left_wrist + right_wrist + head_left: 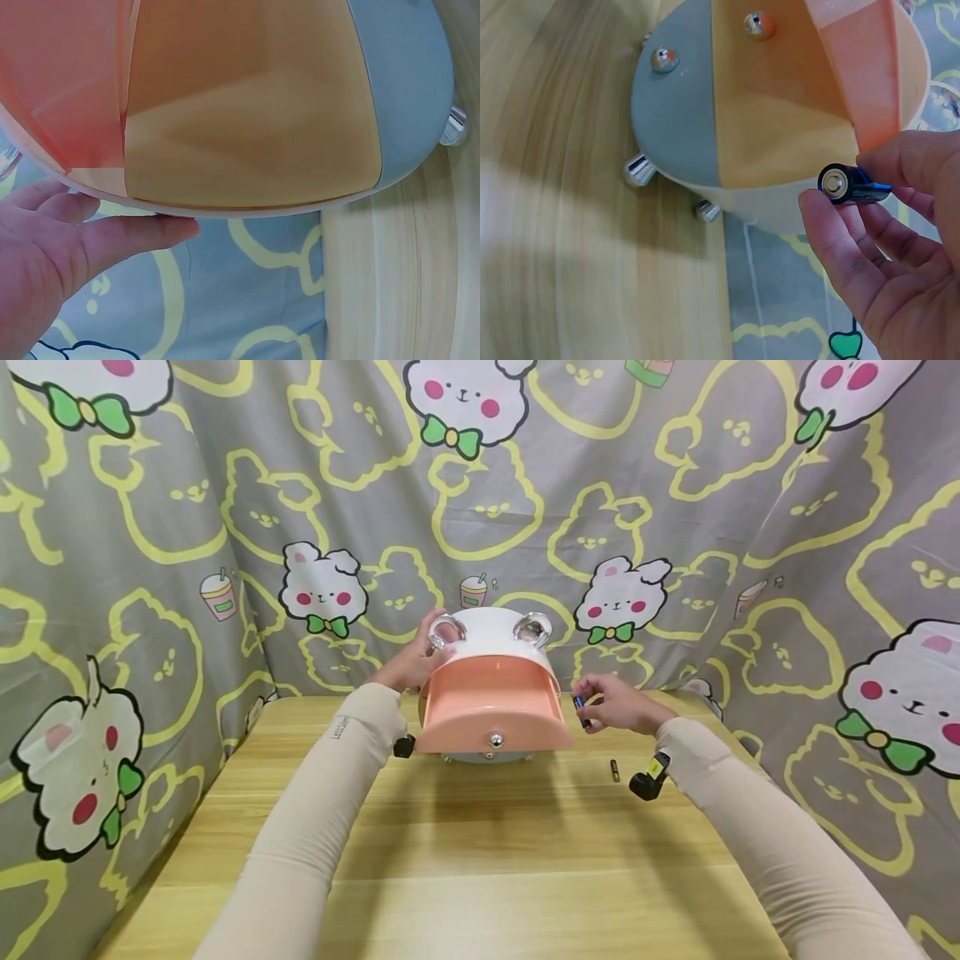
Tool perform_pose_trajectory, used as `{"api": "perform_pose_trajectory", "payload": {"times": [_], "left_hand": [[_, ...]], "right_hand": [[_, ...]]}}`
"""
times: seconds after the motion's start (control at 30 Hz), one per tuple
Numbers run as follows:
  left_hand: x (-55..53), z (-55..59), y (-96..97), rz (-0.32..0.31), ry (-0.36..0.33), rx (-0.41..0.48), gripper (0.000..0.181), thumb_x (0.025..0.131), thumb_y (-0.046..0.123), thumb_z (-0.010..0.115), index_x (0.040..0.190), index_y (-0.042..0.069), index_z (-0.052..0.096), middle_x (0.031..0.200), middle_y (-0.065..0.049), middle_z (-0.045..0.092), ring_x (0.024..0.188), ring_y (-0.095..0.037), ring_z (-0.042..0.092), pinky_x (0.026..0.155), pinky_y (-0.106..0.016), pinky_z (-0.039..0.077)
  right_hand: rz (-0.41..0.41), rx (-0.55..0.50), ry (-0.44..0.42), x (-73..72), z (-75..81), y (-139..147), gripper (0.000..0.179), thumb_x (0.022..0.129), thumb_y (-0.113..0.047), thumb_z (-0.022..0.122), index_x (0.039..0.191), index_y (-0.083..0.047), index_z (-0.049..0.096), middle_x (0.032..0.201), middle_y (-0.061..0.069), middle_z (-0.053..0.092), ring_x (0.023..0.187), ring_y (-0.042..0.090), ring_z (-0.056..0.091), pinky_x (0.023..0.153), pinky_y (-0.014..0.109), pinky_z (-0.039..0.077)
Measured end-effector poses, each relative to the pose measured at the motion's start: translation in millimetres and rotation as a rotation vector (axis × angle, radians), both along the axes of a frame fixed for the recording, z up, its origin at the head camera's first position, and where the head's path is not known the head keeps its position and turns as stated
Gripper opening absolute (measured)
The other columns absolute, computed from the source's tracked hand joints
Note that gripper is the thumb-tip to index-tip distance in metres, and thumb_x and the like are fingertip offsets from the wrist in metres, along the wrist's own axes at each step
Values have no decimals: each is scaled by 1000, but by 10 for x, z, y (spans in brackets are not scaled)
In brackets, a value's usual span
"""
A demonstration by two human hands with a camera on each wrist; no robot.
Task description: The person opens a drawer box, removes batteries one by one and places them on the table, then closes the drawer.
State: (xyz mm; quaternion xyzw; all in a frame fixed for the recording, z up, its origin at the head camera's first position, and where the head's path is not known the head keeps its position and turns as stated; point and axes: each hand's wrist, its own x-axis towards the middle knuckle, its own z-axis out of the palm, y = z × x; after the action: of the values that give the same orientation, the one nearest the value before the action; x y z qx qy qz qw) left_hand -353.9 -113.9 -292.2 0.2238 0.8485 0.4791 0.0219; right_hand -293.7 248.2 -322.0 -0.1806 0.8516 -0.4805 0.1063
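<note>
A rounded white desktop drawer box (487, 631) with two clear, ear-like loops stands on the table. Its pink upper drawer (495, 727) is pulled out towards me and looks bare inside. My left hand (412, 662) rests against the box's left side by the ear loop; in the left wrist view one straight finger (146, 231) lies along the white wall. To the right of the drawer, my right hand (611, 703) pinches a small blue and black battery (847, 184) between thumb and fingertips, its metal end facing the right wrist camera.
Another small battery (615, 770), dark with a gold-coloured end, lies on the wooden table (480, 877) near my right wrist. Beneath the open drawer sits an orange lower front (780, 97) with a silver knob. Short silver feet (639, 170) carry the box. A patterned curtain (487, 510) hangs behind.
</note>
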Motion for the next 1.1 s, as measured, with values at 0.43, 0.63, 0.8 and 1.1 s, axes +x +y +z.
{"api": "perform_pose_trajectory", "payload": {"times": [0.43, 0.63, 0.8, 1.1], "left_hand": [[36, 37, 5, 16, 4, -21, 72, 101, 32, 50, 152, 33, 0, 127, -30, 47, 107, -39, 54, 91, -51, 45], [22, 38, 20, 20, 2, -31, 71, 101, 33, 50, 151, 36, 0, 122, -30, 50, 103, -38, 56, 91, -49, 46], [24, 31, 25, 11, -4, -15, 72, 100, 33, 51, 152, 35, 1, 121, -29, 51, 102, -38, 57, 88, -48, 47], [21, 10, 34, 27, 12, -26, 70, 101, 32, 50, 152, 34, 2, 120, -28, 51, 103, -37, 56, 89, -48, 46]], "right_hand": [[-47, 4, -28, -39, -305, 116, 24, 88, 9, 59, 111, 5, 52, 104, 21, 49, 81, 25, 57, 70, 39, 58], [-76, 12, -49, -70, -481, 200, 27, 88, 10, 59, 114, 6, 52, 105, 24, 50, 80, 25, 57, 67, 37, 58], [-82, 15, -62, -65, -591, 238, 29, 86, 13, 58, 114, 7, 51, 103, 21, 49, 77, 23, 57, 65, 34, 57], [-89, -42, -115, -46, -709, 297, 47, 77, 20, 65, 119, 10, 48, 112, 24, 47, 82, 23, 58, 69, 32, 56]]}}
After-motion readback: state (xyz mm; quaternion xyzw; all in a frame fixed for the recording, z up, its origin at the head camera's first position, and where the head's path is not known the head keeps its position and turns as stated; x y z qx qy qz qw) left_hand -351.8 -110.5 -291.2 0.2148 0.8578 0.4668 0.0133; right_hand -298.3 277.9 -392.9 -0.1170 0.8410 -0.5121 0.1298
